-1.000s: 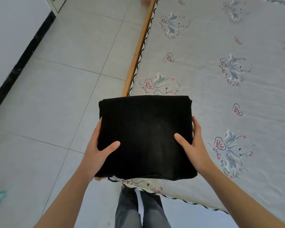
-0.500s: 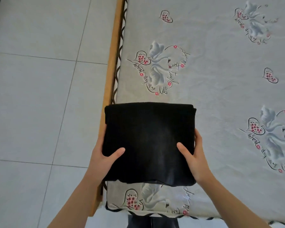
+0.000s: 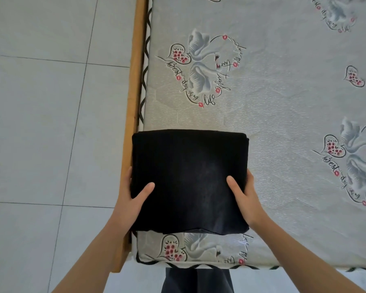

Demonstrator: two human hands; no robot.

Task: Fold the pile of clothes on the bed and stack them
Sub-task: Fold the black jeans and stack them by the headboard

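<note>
Garment: a folded black garment (image 3: 189,180), a flat, thick, near-square bundle with tidy edges; its slightly longer side runs from hand to hand.
Left hand: the left hand (image 3: 129,200) grips the bundle's left edge, thumb on top, fingers hidden beneath.
Right hand: the right hand (image 3: 246,198) grips the right edge likewise, thumb over the cloth.
Place: the garment lies between both hands, equally near each, over the near left corner of the bed (image 3: 283,106), beside its wooden frame (image 3: 135,81).
Contact: I cannot tell whether it rests on the mattress.
Judgement: setting down comes next; no stack is in view.
</note>
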